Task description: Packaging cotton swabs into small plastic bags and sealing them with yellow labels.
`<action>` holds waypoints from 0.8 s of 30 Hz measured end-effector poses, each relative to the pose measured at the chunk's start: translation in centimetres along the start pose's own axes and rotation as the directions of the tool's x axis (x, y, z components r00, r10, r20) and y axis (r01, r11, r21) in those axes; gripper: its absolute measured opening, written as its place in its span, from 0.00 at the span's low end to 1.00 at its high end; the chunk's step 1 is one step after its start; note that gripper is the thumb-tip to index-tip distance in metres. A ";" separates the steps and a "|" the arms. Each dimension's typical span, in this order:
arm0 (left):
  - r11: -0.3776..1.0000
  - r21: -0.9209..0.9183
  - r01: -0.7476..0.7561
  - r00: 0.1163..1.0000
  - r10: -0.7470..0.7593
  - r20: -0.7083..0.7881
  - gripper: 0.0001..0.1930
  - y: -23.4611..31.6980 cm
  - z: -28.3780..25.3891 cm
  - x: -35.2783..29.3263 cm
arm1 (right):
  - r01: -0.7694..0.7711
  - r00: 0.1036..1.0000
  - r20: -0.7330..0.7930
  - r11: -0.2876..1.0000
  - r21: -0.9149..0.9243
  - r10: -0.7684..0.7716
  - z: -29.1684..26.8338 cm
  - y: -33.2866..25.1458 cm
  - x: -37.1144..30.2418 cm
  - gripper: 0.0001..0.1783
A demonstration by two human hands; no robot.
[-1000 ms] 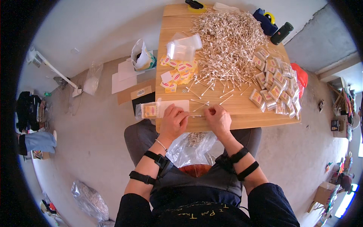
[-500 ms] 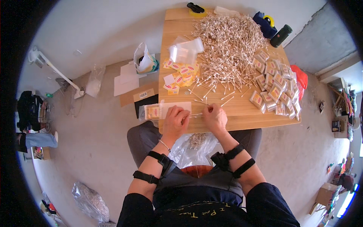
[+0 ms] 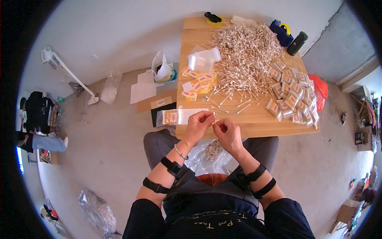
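Observation:
Both hands meet just above the table's near edge. My left hand (image 3: pixel 199 126) is closed in a pinch, with white cotton tips showing at its fingertips; how many swabs it holds is too small to tell. Right beside it, my right hand (image 3: pixel 229 134) has thumb and forefinger pinched on the same cotton swabs (image 3: pixel 214 119). Left of my hands lies a clear plastic packet (image 3: pixel 170 116) of swabs with a yellow and red label, next to a white card or sheet (image 3: pixel 191 114) partly behind my left hand. Several loose swabs (image 3: pixel 243 108) lie just beyond my fingers.
A large heap of cotton swabs (image 3: pixel 246 55) covers the table's far middle. Filled packets (image 3: pixel 292 95) pile up at right, by a red bag (image 3: pixel 320 88). Yellow cards (image 3: pixel 201 83) and clear bags (image 3: pixel 203 59) lie at left. A dark cylinder (image 3: pixel 297 43) stands far right.
My hands have come closer together and lifted slightly, now meeting at the fingertips. The whole view has shifted, so the table appears a little further right.

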State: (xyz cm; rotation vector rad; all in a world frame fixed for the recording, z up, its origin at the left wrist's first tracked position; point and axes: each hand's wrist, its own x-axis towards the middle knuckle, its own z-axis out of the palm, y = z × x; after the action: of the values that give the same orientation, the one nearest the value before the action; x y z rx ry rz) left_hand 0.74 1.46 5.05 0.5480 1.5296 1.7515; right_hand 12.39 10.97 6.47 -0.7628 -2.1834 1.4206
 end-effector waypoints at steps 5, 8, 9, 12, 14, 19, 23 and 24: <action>0.986 -0.162 0.038 0.999 -0.034 0.029 0.10 0.2 0.1 -1.3 | 0.041 0.998 0.051 0.998 0.055 -0.044 -0.5 -0.8 -1.0 0.10; 0.949 -0.301 0.097 0.995 -0.092 0.032 0.07 0.2 0.7 -2.0 | 0.033 0.988 0.148 0.991 0.129 -0.052 -1.0 0.2 -1.3 0.10; 0.948 -0.302 0.099 0.995 -0.092 0.036 0.07 0.0 0.7 -2.2 | 0.002 0.974 0.221 0.981 0.194 -0.046 -1.2 0.6 -1.5 0.10; 0.932 -0.344 0.118 0.989 -0.080 0.122 0.09 -1.6 -0.5 -2.9 | -0.118 0.913 0.407 0.963 0.243 0.009 -1.8 0.9 -2.0 0.11; 0.972 -0.176 0.155 0.965 -0.111 0.237 0.09 -3.2 -1.7 -3.2 | -0.147 0.904 0.427 0.949 0.279 0.014 -2.0 1.5 -2.3 0.10; 0.607 0.779 -0.159 0.930 -0.173 0.325 0.08 -4.2 -1.7 -6.2 | 0.012 0.949 0.314 0.999 0.051 -0.028 -2.7 3.7 -1.2 0.08; 0.630 0.732 -0.259 0.895 -0.128 0.426 0.09 -3.7 -1.1 -7.0 | 0.143 0.980 0.174 0.944 -0.296 -0.094 -2.4 5.3 1.5 0.07; 0.631 0.733 -0.254 0.897 -0.131 0.423 0.09 -4.0 -1.2 -6.8 | 0.181 0.978 0.165 0.898 -0.401 -0.124 -2.2 5.5 2.3 0.07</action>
State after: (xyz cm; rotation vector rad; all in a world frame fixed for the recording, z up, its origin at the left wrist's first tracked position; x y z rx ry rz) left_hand 5.18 -4.34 1.94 1.3480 1.8810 0.7978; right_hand 13.21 15.74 2.39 -0.6240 -2.6317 0.9642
